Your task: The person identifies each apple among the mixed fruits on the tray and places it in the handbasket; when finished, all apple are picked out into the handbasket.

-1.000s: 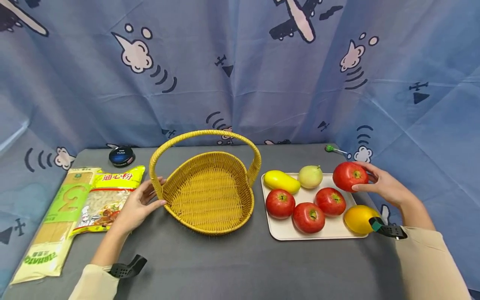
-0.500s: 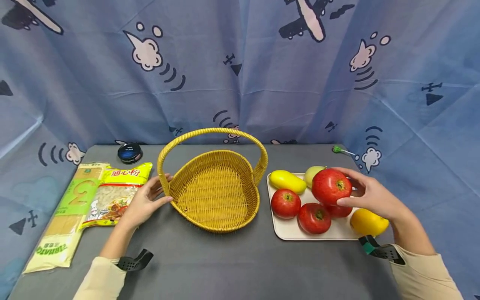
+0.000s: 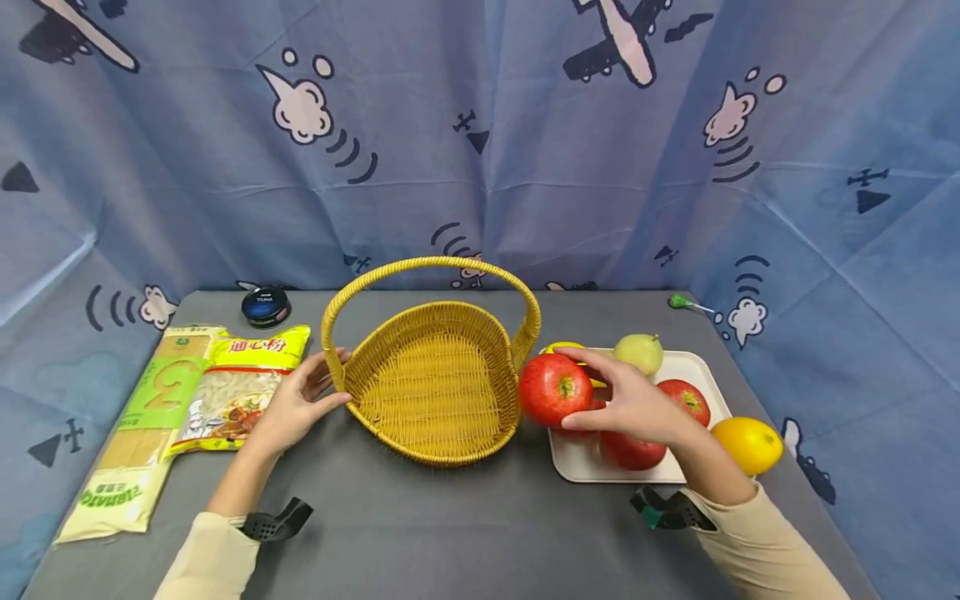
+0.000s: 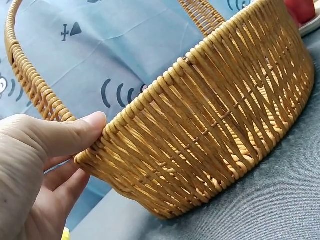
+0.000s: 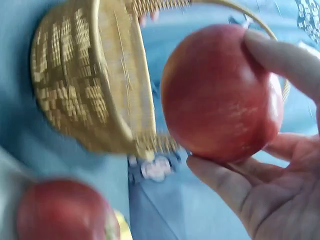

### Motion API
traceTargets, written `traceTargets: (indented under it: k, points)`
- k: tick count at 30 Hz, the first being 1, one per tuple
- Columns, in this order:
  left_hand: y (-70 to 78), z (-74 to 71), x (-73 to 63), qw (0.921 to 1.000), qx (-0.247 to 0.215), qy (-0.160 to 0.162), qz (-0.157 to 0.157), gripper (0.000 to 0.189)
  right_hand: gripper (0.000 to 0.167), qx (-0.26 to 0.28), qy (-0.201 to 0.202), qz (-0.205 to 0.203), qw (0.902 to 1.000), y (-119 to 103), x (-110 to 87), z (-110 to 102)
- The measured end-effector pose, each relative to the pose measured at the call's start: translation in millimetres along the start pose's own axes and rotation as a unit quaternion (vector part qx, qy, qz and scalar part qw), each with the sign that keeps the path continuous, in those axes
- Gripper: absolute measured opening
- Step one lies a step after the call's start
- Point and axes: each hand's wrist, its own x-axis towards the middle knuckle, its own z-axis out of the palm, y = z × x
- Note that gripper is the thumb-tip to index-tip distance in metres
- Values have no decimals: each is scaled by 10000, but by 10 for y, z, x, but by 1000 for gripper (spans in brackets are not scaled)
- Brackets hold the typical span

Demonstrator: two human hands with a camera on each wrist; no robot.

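A yellow wicker basket (image 3: 431, 392) with a tall arched handle stands on the grey table. At its left end, my left hand (image 3: 292, 410) pinches the rim beside the handle's foot; in the left wrist view the thumb (image 4: 82, 131) lies over the rim with fingers behind. My right hand (image 3: 641, 404) grips a red apple (image 3: 553, 390) in the air just right of the basket. In the right wrist view that apple (image 5: 220, 95) sits between thumb and fingers. Beneath the right hand, a cream tray (image 3: 693, 367) bears more fruit, partly hidden by hand and forearm.
On the tray are red apples (image 3: 684, 400), a pale green pear-like fruit (image 3: 639, 355) and a yellow fruit mostly covered. A lemon (image 3: 746, 445) rests at its right edge. To the left lie a noodle pack (image 3: 142, 433), a macaroni bag (image 3: 240, 392) and a tuna tin (image 3: 266, 307).
My right hand has carried the red apple leftward across the tray, from its right side to near the basket. The left hand stays at the basket's rim. The head view has shifted slightly.
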Motion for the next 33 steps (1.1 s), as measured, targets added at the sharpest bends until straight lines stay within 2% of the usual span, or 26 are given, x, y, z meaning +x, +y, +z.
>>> traceTargets:
  k: [7,10,13,17,23,30,33]
  points:
    - [16,7,15,10000,-43,2,-68,60,81,227,-160,-151,9995,-134,297,342]
    - [18,7,25,10000,-85,-18,-43,60,82,235,-135,-81,9996,-196,437,453]
    - [13,7,24,9999,-115,-31,-14,61,83,-33,-43,53,10000,-254,595,557]
    - [1,6,11,9999,-142,-2,11,61,83,-317,-45,21,9995,-303,837,694]
    - [-7,21,10,9999,-154,-1,54,62,81,-167,-328,25,9993,-336,1183,829]
    - [-21,27,14,9997,-234,2,69,62,81,-681,-436,-112,9967,-305,1554,945]
    - [-18,17,5,9996,-255,13,98,62,81,-754,-508,-19,9959,-265,1668,1004]
